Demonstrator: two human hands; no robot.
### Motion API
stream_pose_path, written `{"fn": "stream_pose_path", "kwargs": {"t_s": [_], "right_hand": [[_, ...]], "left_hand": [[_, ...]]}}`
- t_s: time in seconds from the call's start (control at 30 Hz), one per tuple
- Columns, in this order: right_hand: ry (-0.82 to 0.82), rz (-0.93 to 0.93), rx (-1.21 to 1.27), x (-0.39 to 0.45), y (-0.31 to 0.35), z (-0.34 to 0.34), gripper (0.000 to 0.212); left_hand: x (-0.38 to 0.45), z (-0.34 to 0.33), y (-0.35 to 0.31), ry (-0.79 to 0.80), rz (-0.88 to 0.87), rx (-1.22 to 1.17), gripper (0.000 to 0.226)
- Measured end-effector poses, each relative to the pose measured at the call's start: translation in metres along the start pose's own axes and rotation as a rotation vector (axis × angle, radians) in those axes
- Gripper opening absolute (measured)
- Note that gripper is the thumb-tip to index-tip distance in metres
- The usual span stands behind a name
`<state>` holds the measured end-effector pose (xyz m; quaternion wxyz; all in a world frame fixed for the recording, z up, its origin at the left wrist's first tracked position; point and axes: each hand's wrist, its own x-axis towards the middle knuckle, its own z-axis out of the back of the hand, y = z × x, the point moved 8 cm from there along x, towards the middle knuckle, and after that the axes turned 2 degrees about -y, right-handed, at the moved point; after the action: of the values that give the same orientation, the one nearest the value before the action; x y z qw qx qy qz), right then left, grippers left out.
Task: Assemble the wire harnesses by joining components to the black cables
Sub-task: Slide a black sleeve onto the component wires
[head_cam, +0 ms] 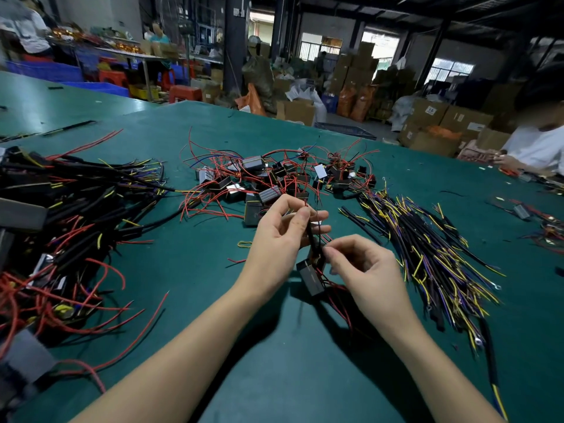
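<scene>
black cable (312,236): thin sleeved lead, near upright, centre, red wire at top | black module (310,277): boxy, tilted, hanging just below | cable bundle (427,251): 3 o'clock, fanned on table | module pile (268,178): 12 o'clock, red-wired

Two hands work here, the left hand (279,236) and the right hand (363,270). Three wire piles lie around them. One box (311,277) hangs between them.

Bare table (189,270) lies open between the left harness heap (61,227) and right cable bundle (427,248); module pile (268,181) blocks ahead
</scene>
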<state>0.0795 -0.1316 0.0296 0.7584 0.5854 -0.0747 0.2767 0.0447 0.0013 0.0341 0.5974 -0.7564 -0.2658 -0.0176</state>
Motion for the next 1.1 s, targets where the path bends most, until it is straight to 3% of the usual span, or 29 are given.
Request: {"fn": "stream_pose_path", "kwargs": {"t_s": [0.07,0.17,0.23,0.4,0.5,0.63,0.73,0.83,0.97,1.1], "right_hand": [[0.051,0.025,-0.139,-0.003,0.001,-0.005,0.010],[0.160,0.073,-0.563,-0.009,-0.002,-0.017,0.039],[0.148,0.097,-0.726,-0.009,-0.001,-0.019,0.036],[0.091,0.104,-0.540,-0.005,0.009,-0.008,0.004],[0.116,0.130,-0.473,-0.004,0.014,-0.009,0.007],[0.194,-0.109,0.043,-0.003,0.004,-0.014,0.010],[0.201,-0.249,0.223,-0.002,-0.004,-0.012,0.022],[0.287,-0.227,0.194,-0.002,-0.003,-0.013,0.028],[0.232,-0.152,0.059,0.003,0.002,-0.009,0.000],[0.155,-0.157,-0.063,0.004,0.003,-0.003,0.058]], "left_hand": [[0.000,0.003,0.001,-0.027,-0.001,0.007,0.012],[0.001,0.005,0.002,-0.061,-0.006,0.011,0.011],[0.001,0.007,0.002,-0.082,-0.019,0.011,0.012],[0.000,0.019,-0.011,-0.148,-0.176,0.233,0.018],[0.000,0.025,-0.020,-0.178,-0.268,0.368,0.019],[0.002,0.024,-0.023,-0.143,-0.311,0.423,0.017],[0.001,0.022,-0.022,-0.119,-0.332,0.465,0.017],[0.000,0.019,-0.021,-0.110,-0.342,0.475,0.016],[0.001,0.017,-0.017,-0.090,-0.306,0.451,0.015],[0.001,0.015,-0.012,-0.033,-0.266,0.412,0.017]]}}
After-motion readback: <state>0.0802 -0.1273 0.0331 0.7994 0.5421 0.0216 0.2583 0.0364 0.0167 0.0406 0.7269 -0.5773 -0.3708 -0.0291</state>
